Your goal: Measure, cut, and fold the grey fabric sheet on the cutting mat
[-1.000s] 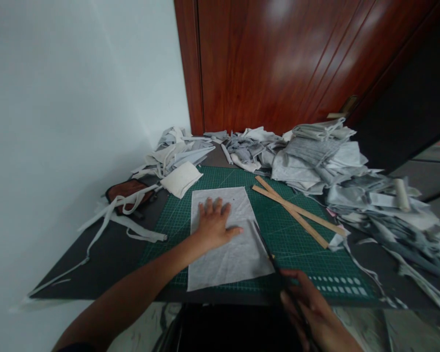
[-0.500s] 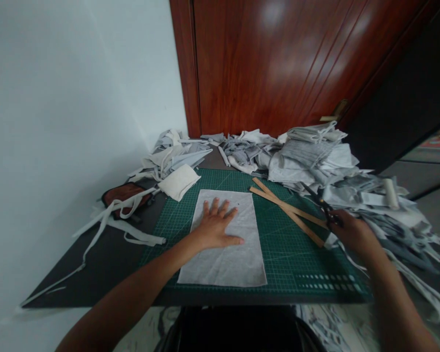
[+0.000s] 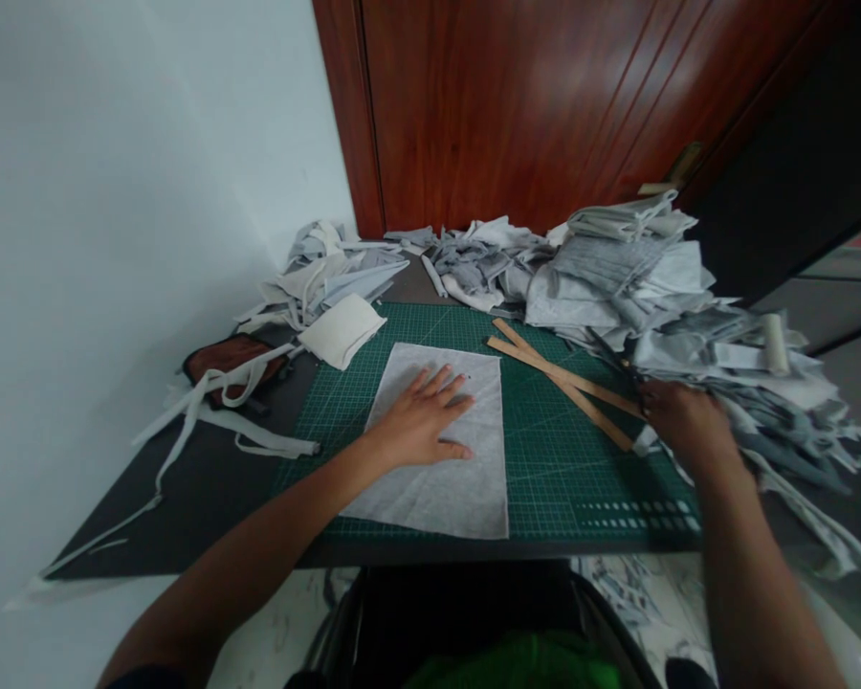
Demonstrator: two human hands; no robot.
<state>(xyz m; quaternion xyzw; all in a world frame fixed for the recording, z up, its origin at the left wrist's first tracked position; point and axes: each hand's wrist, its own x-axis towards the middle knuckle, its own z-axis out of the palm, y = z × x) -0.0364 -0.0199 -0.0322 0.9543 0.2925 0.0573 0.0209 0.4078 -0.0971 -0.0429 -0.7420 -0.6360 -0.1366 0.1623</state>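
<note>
My left hand [image 3: 420,421] lies flat, fingers spread, on a light grey rectangle of fabric [image 3: 463,498]. That fabric rests slightly turned on a green cutting mat [image 3: 545,478]. On the right, my right hand [image 3: 689,421] has its fingers closed around the handle end of dark scissors [image 3: 611,356]. The blades point away to the upper left, close to the scrap heap; the handles are mostly hidden by the fingers. Two crossed wooden strips [image 3: 561,375] lie on the mat between the fabric and my right hand.
Grey and white fabric pieces [image 3: 609,277] are heaped along the back and right. At the left are more scraps [image 3: 330,277], a folded cream cloth [image 3: 342,330], a brown pouch [image 3: 233,364] and loose strips [image 3: 258,438]. A white roll [image 3: 776,344] sits on the right heap.
The fabric under my left hand has turned a little, its near edge shifting left. My right hand and the scissors have shifted slightly, the fingers now covering more of the handles. The view has moved.
</note>
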